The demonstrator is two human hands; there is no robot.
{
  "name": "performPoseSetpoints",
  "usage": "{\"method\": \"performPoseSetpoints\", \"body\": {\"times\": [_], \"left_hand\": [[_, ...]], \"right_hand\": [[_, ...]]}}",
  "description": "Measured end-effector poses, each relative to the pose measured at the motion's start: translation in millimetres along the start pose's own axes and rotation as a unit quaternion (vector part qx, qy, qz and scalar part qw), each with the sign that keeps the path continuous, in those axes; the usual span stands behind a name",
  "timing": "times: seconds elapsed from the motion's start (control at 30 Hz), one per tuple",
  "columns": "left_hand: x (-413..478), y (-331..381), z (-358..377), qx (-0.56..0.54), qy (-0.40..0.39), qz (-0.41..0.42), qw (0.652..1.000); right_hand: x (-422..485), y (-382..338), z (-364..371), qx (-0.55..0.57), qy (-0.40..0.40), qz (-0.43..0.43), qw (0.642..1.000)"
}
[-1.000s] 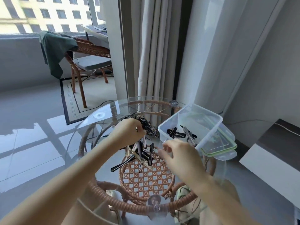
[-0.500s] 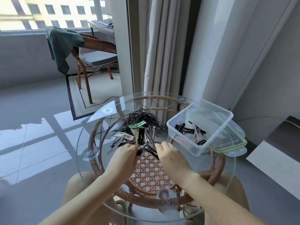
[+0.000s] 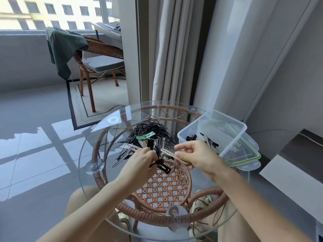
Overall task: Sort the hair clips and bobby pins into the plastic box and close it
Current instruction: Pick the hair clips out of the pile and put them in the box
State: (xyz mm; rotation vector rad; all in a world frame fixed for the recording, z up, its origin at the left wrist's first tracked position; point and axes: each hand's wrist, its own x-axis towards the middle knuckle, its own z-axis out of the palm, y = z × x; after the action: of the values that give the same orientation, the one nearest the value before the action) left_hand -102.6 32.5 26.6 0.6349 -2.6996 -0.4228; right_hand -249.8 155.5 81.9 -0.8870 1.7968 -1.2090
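A heap of black bobby pins (image 3: 148, 130) and mixed hair clips lies on the round glass table (image 3: 97, 147), with a green clip (image 3: 146, 136) on top. My left hand (image 3: 139, 163) grips black clips (image 3: 161, 165) at the heap's near edge. My right hand (image 3: 195, 156) pinches a cream clip (image 3: 167, 152) just right of it. The clear plastic box (image 3: 232, 131) stands open at the table's right side, holding a few black clips (image 3: 191, 137). Its green-rimmed lid (image 3: 244, 154) lies under it.
The table has a rattan frame (image 3: 162, 186) under the glass and suction pads (image 3: 94, 165) on the rim. My knees show below it. A rattan chair (image 3: 97, 58) with a green cloth stands far left, curtains (image 3: 171, 58) behind, a white ledge (image 3: 293, 172) at right.
My left hand came back from the heap's far side to its near edge and took hold of black clips. My right hand lifted a cream clip. The camera tilted down and nearer.
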Motion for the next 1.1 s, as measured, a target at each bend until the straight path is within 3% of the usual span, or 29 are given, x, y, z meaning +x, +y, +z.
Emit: {"method": "performPoseSetpoints", "body": {"times": [0.13,0.2,0.33,0.47,0.57,0.67,0.73,0.83,0.97,1.1], "left_hand": [[5.3,-0.2,13.2,0.047,-0.049,0.078,0.995],[9.8,-2.4,13.7,0.073,-0.054,0.094,0.991],[18.4,-3.2,12.2,0.119,-0.085,0.093,0.985],[26.1,-0.4,9.1,0.173,-0.082,0.108,0.976],[20.3,1.8,11.9,0.18,-0.07,0.113,0.975],[9.7,5.3,14.8,0.16,-0.058,0.102,0.98],[5.1,2.3,16.7,0.147,-0.055,0.085,0.984],[-1.0,-7.6,9.9,0.079,0.0,0.026,0.996],[-9.8,-21.4,-11.4,0.011,0.106,-0.075,0.991],[-14.7,-42.6,-21.9,0.032,0.089,-0.217,0.971]], "right_hand": [[-4.5,-13.5,-29.1,0.106,-0.035,0.029,0.993],[-4.4,-15.8,-48.0,0.098,0.009,0.0,0.995],[8.6,-10.1,-77.2,-0.12,0.19,-0.069,0.972],[16.1,-0.9,-78.8,-0.362,0.225,-0.06,0.903],[9.7,-1.1,-59.8,-0.428,0.288,-0.169,0.84],[1.8,-1.7,-24.6,-0.407,0.252,-0.283,0.831],[4.1,6.8,2.3,-0.412,0.192,-0.297,0.84],[20.7,24.7,35.8,-0.433,0.139,-0.241,0.857],[46.6,33.7,58.6,-0.477,0.138,-0.157,0.854],[58.8,34.7,65.1,-0.463,0.113,-0.134,0.869]]}}
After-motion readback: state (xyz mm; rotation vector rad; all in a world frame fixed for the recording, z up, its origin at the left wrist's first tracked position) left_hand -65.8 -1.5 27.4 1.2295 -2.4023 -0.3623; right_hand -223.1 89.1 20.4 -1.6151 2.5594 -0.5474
